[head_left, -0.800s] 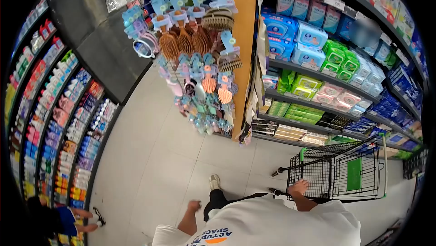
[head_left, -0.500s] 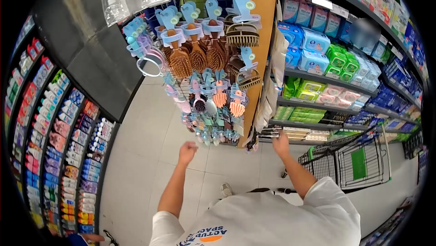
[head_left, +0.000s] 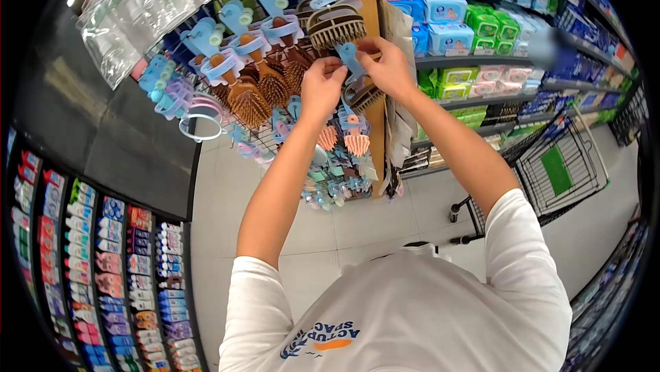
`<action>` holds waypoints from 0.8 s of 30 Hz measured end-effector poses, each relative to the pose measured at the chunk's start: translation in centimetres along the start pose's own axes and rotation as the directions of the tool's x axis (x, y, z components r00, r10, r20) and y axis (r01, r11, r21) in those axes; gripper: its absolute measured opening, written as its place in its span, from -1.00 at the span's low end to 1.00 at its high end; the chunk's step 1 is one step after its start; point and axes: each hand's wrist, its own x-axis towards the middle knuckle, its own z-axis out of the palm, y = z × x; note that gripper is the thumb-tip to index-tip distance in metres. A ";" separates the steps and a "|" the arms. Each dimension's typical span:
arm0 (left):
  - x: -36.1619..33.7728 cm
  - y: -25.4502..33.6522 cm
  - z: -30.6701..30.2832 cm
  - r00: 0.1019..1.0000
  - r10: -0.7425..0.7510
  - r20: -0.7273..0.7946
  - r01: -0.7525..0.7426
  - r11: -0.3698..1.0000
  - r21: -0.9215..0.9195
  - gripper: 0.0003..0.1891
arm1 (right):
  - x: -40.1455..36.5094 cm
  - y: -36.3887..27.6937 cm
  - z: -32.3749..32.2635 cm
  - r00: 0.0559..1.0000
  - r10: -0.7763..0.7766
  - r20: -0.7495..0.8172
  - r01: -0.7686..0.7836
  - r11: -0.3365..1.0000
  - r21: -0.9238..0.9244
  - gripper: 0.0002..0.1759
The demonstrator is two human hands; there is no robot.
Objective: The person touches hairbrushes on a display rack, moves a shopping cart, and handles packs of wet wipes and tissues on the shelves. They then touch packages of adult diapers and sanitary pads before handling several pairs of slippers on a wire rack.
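Both hands are raised to a rack of hair accessories. My left hand (head_left: 324, 86) has its fingers curled beside a blue card (head_left: 350, 61); whether it pinches anything is hidden. My right hand (head_left: 382, 67) closes its fingers on the right edge of that card. Below the card hangs a dark claw clip (head_left: 363, 97), partly covered by my right hand. A larger claw clip (head_left: 336, 26) hangs just above. Brown paddle brushes (head_left: 249, 103) hang left of my left hand, and a pink brush (head_left: 356, 140) hangs below.
Clear plastic packs (head_left: 148, 11) top the rack. A wooden panel (head_left: 375, 118) edges it. Shelves of wipes (head_left: 445, 9) stand at the right, with a shopping cart (head_left: 557, 169) near them. Shelves of bottles (head_left: 84, 234) line the left.
Both hands have risen from low beside the rack to the blue card and claw clips. The view has shifted, bringing the rack closer and further left.
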 end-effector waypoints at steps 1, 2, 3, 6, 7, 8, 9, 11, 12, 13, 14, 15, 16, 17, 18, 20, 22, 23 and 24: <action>0.6 -0.3 0.6 0.998 0.019 -0.066 -0.020 1.000 -0.020 -0.69 | 0.0 0.0 0.1 0.999 0.028 0.030 -0.029 0.999 0.024 -0.67; 1.1 -0.8 0.8 0.998 -0.024 -0.065 0.023 1.000 -0.009 -0.70 | 0.1 0.6 0.4 0.999 0.036 -0.002 -0.036 0.999 0.035 -0.71; 1.4 -1.0 1.0 0.995 -0.068 -0.067 0.069 0.998 0.003 -0.71 | 0.1 1.0 0.0 0.998 0.059 -0.015 -0.059 0.998 0.031 -0.71; 1.9 -2.1 0.6 0.996 -0.076 -0.043 0.076 0.997 -0.003 -0.73 | 0.6 1.5 0.9 0.995 0.071 0.075 -0.068 0.997 -0.041 -0.72; 2.1 -2.3 0.5 0.996 -0.090 0.003 0.090 0.996 -0.020 -0.73 | 0.7 1.4 1.0 0.994 0.079 0.077 -0.076 0.997 -0.033 -0.72; 2.3 -2.4 0.6 0.997 -0.083 0.002 0.083 0.990 -0.118 -0.75 | 1.1 1.4 0.8 0.990 0.092 0.110 -0.089 0.996 -0.027 -0.72; 2.1 -2.1 0.7 0.997 -0.068 -0.023 0.063 0.982 -0.181 -0.77 | 1.3 1.2 0.6 0.984 0.104 0.142 -0.102 0.994 -0.023 -0.71; 2.5 -2.1 0.6 0.995 -0.074 -0.070 0.064 0.988 -0.144 -0.78 | 1.5 2.2 1.4 0.985 0.124 0.119 -0.128 0.991 0.025 -0.73; 2.6 -2.6 0.8 0.994 -0.078 -0.074 0.067 0.987 -0.143 -0.78 | 1.5 2.4 1.7 0.981 0.153 0.119 -0.158 0.987 0.030 -0.73; 2.7 -3.0 0.9 0.993 -0.078 -0.089 0.066 0.989 -0.133 -0.75 | 1.7 2.5 1.9 0.977 0.178 0.121 -0.183 0.982 0.036 -0.74; 3.0 -3.4 1.1 0.992 -0.076 -0.105 0.063 0.990 -0.125 -0.72 | 1.7 3.4 2.5 0.975 0.198 0.104 -0.207 0.974 0.093 -0.75; 3.0 -3.0 1.3 0.991 -0.073 -0.112 0.059 0.990 -0.125 -0.72 | 2.0 3.4 2.3 0.976 0.191 0.107 -0.201 0.975 0.094 -0.75; 2.8 -2.7 1.5 0.988 -0.066 -0.141 0.066 0.998 -0.001 -0.67 | 2.0 3.6 2.2 0.975 0.184 0.124 -0.197 0.974 0.109 -0.74; 2.6 -2.5 1.7 0.984 -0.058 -0.170 0.079 0.989 0.123 -0.63 | 2.0 3.8 2.0 0.974 0.179 0.142 -0.196 0.973 0.123 -0.74; 2.8 -2.4 1.4 0.991 -0.075 -0.112 0.093 0.981 0.173 -0.57 | 2.1 3.6 1.7 0.972 0.166 0.164 -0.185 0.977 0.107 -0.73; 2.9 -2.1 1.3 0.989 -0.143 -0.046 0.148 0.980 0.130 -0.58 | 2.1 4.1 1.6 0.971 0.139 0.194 -0.163 0.980 0.117 -0.76; 3.1 -1.6 1.4 0.981 -0.191 0.024 0.188 0.978 0.087 -0.59 | 2.6 4.4 1.2 0.972 0.098 0.212 -0.127 0.984 0.126 -0.79; 3.2 -1.5 1.5 0.986 -0.164 0.033 0.163 0.986 0.044 -0.61 | 2.7 4.4 1.1 0.967 0.113 0.230 -0.152 0.976 0.159 -0.80; 3.2 -1.4 1.7 0.990 -0.137 0.040 0.138 0.991 0.000 -0.63 | 2.8 4.4 0.8 0.960 0.128 0.248 -0.178 0.966 0.189 -0.80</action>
